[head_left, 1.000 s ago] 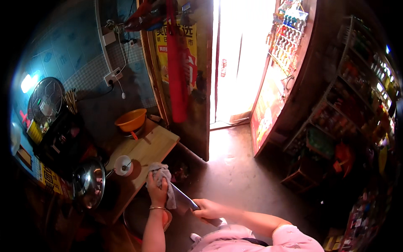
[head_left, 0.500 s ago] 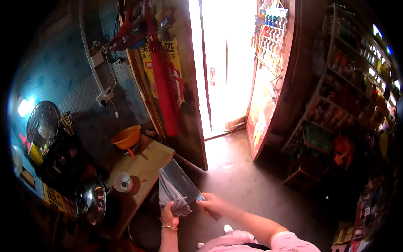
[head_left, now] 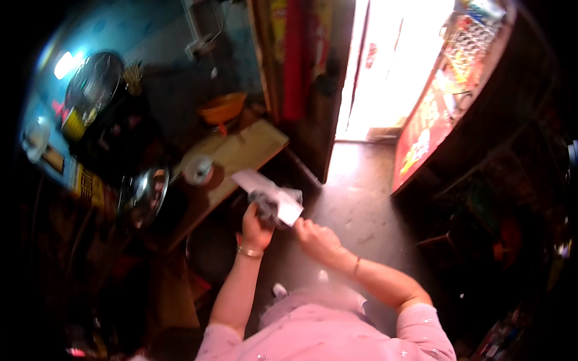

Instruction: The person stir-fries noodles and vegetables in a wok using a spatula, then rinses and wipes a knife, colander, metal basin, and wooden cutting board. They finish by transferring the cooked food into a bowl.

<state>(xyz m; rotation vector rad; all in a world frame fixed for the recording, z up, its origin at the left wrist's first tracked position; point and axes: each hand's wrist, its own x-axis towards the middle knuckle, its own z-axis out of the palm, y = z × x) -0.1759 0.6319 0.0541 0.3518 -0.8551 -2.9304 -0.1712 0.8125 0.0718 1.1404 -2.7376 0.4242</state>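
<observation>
Since the earlier frame, the cleaver [head_left: 290, 213] has turned in my grip: its face, then dark grey, now shows pale and bright, and the cloth [head_left: 265, 208], then hanging along one side, now shows bunched at both sides of the blade.

The cleaver is at the centre of the frame, held between my hands, its far end pointing upper left toward the bench [head_left: 265, 139]. My right hand [head_left: 319, 242] is closed at the handle end; the handle itself is hidden. My left hand [head_left: 257, 230] grips the cloth against the blade. The left fingertips are covered, so I cannot tell how near the edge they lie. On the bench, left of the blade, stands a white bowl [head_left: 198, 170].

Assessment: wiping the blade well calls for a firm right grip, the cloth folded thick beneath the left fingers, and strokes from spine toward edge, never along it. The chief risk is the edge cutting through thin cloth.
</observation>
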